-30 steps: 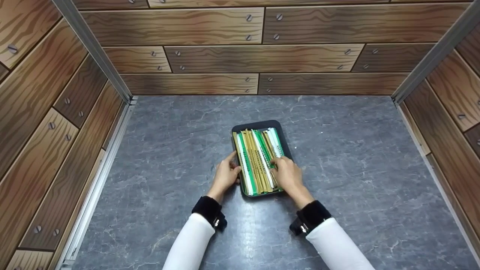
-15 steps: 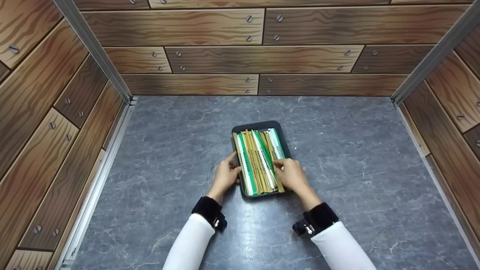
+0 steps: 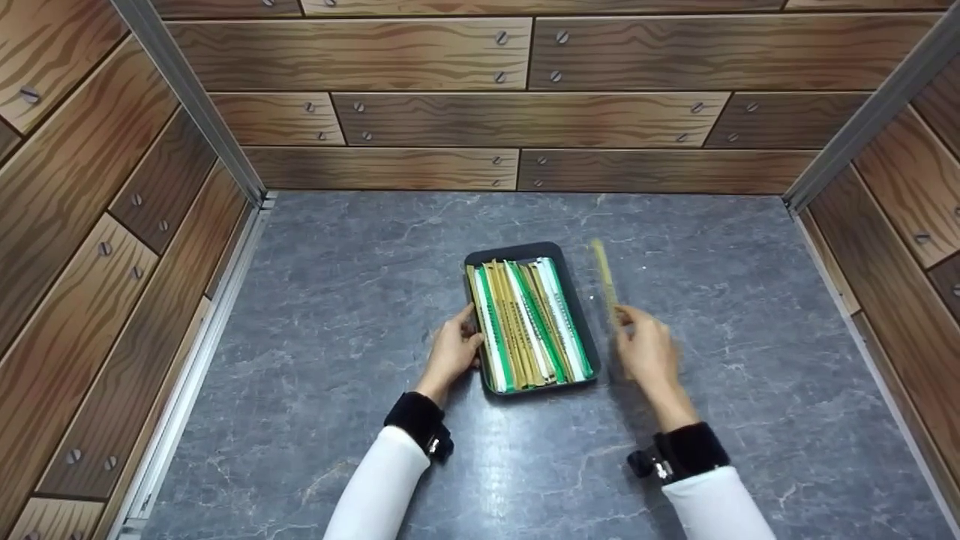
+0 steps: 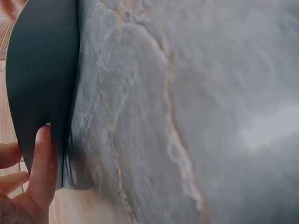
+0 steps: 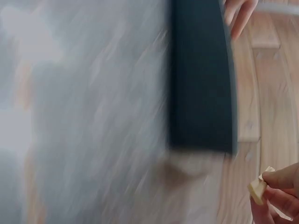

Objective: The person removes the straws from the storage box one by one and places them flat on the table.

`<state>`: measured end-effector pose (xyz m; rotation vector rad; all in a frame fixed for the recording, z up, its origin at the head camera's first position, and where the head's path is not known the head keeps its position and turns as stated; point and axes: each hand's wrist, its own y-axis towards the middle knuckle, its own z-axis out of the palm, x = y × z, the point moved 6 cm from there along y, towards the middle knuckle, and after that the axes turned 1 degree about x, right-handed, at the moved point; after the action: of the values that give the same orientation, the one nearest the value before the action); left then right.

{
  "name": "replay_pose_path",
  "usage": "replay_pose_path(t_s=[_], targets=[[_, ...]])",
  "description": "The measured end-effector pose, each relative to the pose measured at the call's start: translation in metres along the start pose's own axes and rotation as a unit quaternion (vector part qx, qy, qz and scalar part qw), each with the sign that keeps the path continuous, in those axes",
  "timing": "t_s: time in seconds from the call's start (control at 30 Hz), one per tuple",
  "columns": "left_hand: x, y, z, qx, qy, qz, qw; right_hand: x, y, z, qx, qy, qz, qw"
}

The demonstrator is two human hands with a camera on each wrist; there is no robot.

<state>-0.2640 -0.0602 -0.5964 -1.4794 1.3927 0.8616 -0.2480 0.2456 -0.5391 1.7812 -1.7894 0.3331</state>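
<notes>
A black tray (image 3: 511, 252) holds several long thin packets (image 3: 525, 330) in green, white and gold, lying side by side. At its left side, the left hand (image 3: 448, 351) grips the tray wall; the left wrist view shows a finger of that hand (image 4: 35, 186) against the dark tray side (image 4: 44, 70). To the right of the tray, off its edge, the right hand (image 3: 649, 352) pinches one gold packet (image 3: 602, 271) near its lower end. In the right wrist view the packet end (image 5: 258, 189) shows between thumb and fingers of the right hand (image 5: 280, 196).
The tray rests on a grey marbled surface (image 3: 345, 285). Wood-patterned panels (image 3: 435, 120) stand at the back and both sides, with metal rails (image 3: 196, 112) at the corners.
The right hand has moved right, out of the tray, with a gold packet pinched in it. The left hand and the tray have stayed in place.
</notes>
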Motion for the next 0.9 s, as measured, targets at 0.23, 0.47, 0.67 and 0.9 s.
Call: replay_pose_path(t_s=[0.23,0.47,0.67,0.9], targets=[[-0.002,0.002,0.000,0.006,0.007,0.003,1.0000,-0.058,0.008,-0.019,0.051,-0.089,0.086,0.9910],[-0.001,0.000,0.001,0.019,0.001,-0.006,0.9998,-0.104,0.016,-0.031,0.132,-0.115,0.183,0.9674],[0.001,-0.001,0.002,0.021,0.000,-0.004,0.9998,-0.123,0.023,-0.035,0.138,-0.134,0.193,0.9623],[-0.001,0.000,0.001,0.019,0.007,0.006,0.9998,-0.134,0.023,-0.033,0.121,-0.144,0.196,0.9624]])
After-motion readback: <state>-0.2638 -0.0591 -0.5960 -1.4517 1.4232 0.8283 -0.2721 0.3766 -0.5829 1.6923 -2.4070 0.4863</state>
